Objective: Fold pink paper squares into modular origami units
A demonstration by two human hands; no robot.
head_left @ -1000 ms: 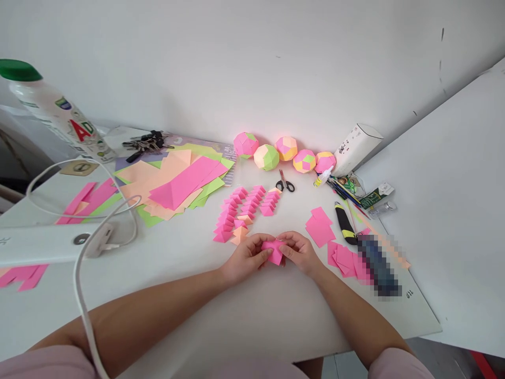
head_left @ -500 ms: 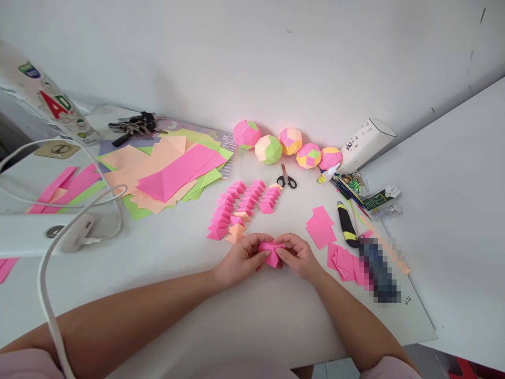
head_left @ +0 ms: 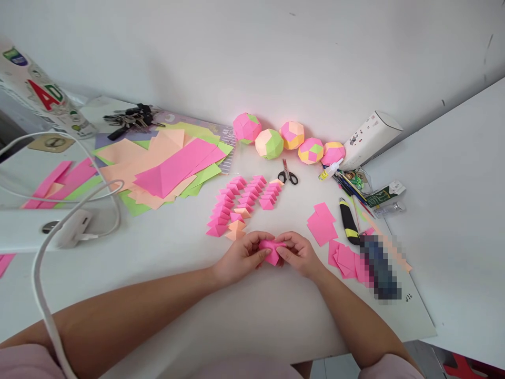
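My left hand (head_left: 240,258) and my right hand (head_left: 300,255) meet over the white table (head_left: 177,295), both pinching one small folded pink paper piece (head_left: 272,251) between fingertips. Just beyond them lie rows of folded pink and peach paper units (head_left: 242,202). Flat pink squares (head_left: 321,226) lie to the right of my right hand, with more pink pieces (head_left: 345,260) nearer the edge.
Several coloured paper balls (head_left: 290,139) line the wall, with scissors (head_left: 288,175) in front. A stack of pink, peach and green sheets (head_left: 169,168) sits left, keys (head_left: 132,118) behind it. A utility knife (head_left: 348,221), pens, a white box (head_left: 371,137), a bottle (head_left: 43,97) and a white cable (head_left: 47,295) are around.
The view has shifted slightly; my hands stay together on the pink piece, folding it tighter between the fingertips.
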